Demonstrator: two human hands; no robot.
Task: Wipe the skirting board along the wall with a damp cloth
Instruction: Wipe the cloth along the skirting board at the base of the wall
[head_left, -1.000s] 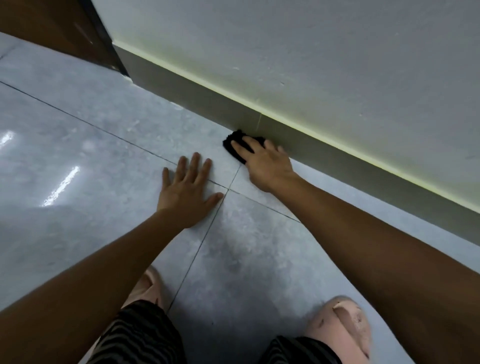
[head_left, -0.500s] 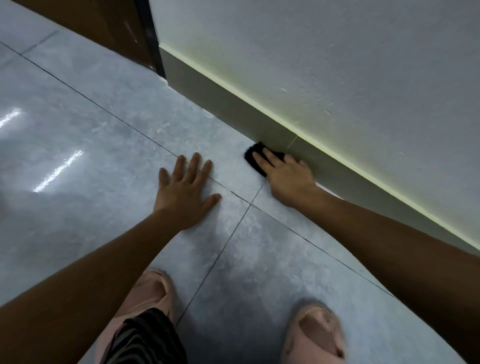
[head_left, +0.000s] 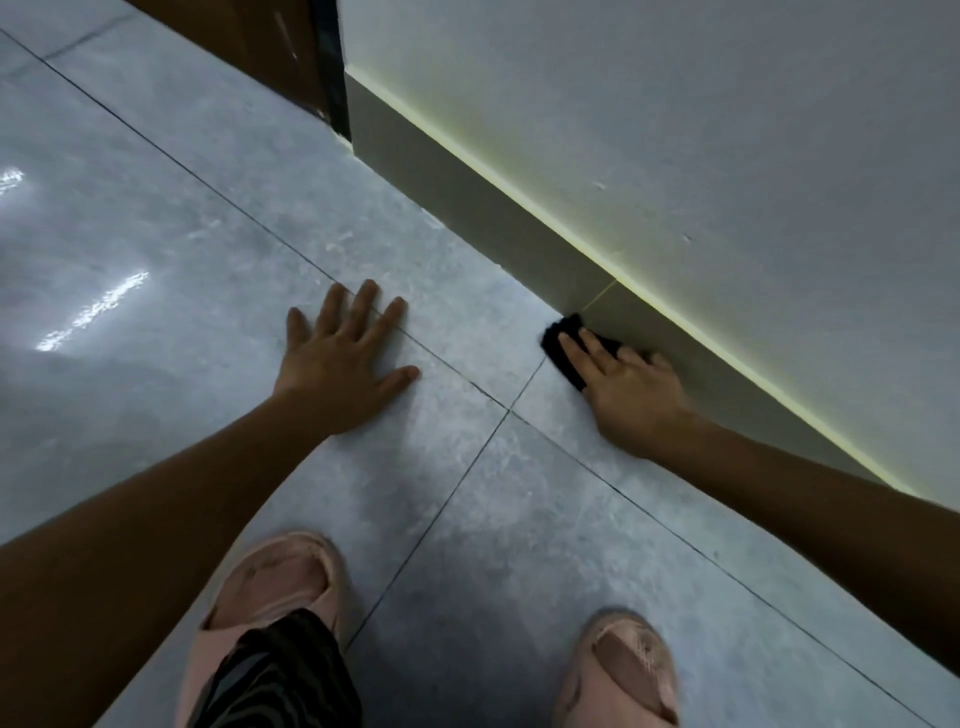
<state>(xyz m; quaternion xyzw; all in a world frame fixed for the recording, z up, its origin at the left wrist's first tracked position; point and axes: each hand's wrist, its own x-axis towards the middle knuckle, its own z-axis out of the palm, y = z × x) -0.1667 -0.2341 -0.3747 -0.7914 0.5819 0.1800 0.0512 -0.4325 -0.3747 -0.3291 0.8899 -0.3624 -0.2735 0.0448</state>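
A grey skirting board (head_left: 467, 192) runs diagonally along the foot of the white wall (head_left: 701, 130), topped by a pale yellow line. A black cloth (head_left: 563, 338) lies at the board's base, just below a vertical joint in the board. My right hand (head_left: 631, 389) presses the cloth against the board and floor, fingers laid over it, so most of the cloth is hidden. My left hand (head_left: 345, 364) rests flat on the grey floor tile, fingers spread, holding nothing.
Glossy grey floor tiles (head_left: 156, 249) with dark grout lines stretch to the left. A dark brown door frame (head_left: 317, 67) ends the skirting board at the top. My feet in pink slippers (head_left: 270, 597) (head_left: 621, 670) stand at the bottom edge.
The view has swung left, so the door frame now shows more. My right hand and cloth stay near the board's vertical joint. My left hand stays flat on the tile.
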